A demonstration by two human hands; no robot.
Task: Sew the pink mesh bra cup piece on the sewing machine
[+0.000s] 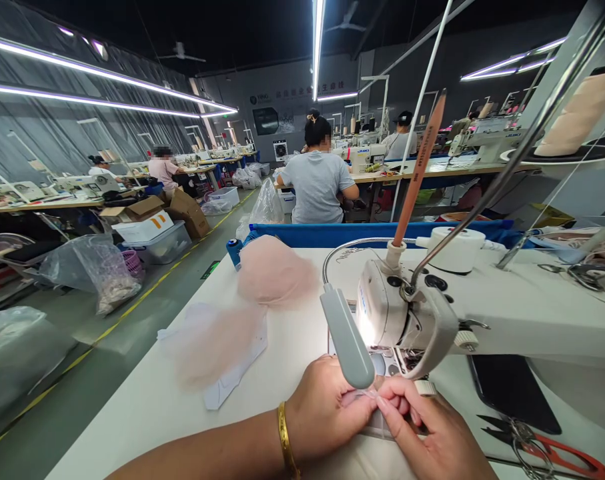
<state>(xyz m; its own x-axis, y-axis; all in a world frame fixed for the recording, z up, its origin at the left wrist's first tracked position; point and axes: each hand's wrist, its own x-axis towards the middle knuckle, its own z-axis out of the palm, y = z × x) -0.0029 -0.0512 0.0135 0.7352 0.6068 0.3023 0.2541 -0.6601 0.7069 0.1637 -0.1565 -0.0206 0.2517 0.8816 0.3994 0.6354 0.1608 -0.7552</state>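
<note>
My left hand and my right hand meet fingertip to fingertip in front of the sewing machine. Both are closed in a pinch on a thin, pale pink sheer fabric, part of which the fingers cover. A grey lamp head on a bendy metal neck hangs just over the left fingers and hides some of them. The machine's needle area lies right behind my hands, and I cannot see whether the fabric reaches under it.
Sheer pink fabric lies over white paper pieces on the left of the table, with a pink fabric pile and blue thread spool behind. A black phone and orange-handled scissors lie right. A co-worker sits ahead.
</note>
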